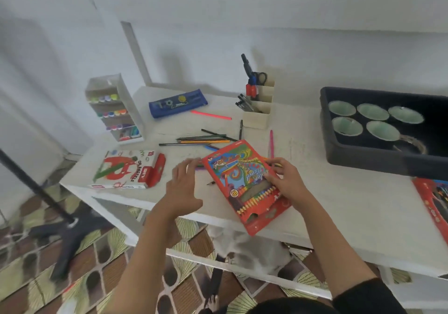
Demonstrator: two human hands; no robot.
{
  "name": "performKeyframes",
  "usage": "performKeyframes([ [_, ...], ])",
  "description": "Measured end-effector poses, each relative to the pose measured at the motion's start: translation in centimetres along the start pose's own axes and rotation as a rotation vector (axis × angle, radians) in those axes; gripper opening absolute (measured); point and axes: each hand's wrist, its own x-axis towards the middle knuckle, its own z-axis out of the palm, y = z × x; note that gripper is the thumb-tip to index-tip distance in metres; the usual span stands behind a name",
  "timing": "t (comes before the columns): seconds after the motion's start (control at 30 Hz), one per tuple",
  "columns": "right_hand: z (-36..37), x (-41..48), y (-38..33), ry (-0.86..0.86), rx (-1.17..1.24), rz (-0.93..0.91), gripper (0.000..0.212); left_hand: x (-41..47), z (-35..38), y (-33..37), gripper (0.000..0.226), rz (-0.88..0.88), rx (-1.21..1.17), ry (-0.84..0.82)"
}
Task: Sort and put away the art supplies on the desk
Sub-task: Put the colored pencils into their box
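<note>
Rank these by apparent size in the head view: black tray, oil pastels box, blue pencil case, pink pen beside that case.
1. black tray
2. oil pastels box
3. blue pencil case, farther back, so unsure
4. pink pen

Right hand holds pencil box.

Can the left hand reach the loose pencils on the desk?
Probably yes: the left hand is open and empty, and the pencils lie just beyond it with nothing between; the red box lies aside.
</note>
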Motion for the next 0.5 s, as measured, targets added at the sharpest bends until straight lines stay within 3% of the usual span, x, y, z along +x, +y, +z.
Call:
performKeyframes([
  [0.13, 2.9, 2.2, -1.8, -0.132, -0.098, -0.032, 0.023, 0.0, -1.4, -3.4, 0.124, 0.141, 0.363, 0.014],
  [0.23, 5.4, 3.3, -3.4, -0.340, -0.181, -0.040, 0.020, 0.7, -2.0, -4.8, 0.136, 0.282, 0.573, -0.070],
  [0.37, 8.0, 4.2, -4.6, -0.545, -0.235, -0.071, 0.020, 1.3, -2.2, -5.2, 0.145, 0.402, 0.530, -0.220],
  [0.5, 9.3, 4.9, -4.5, -0.643, -0.263, -0.048, 0.022, 1.3, -1.7, -6.6, 0.144, 0.398, 0.490, -0.336],
])
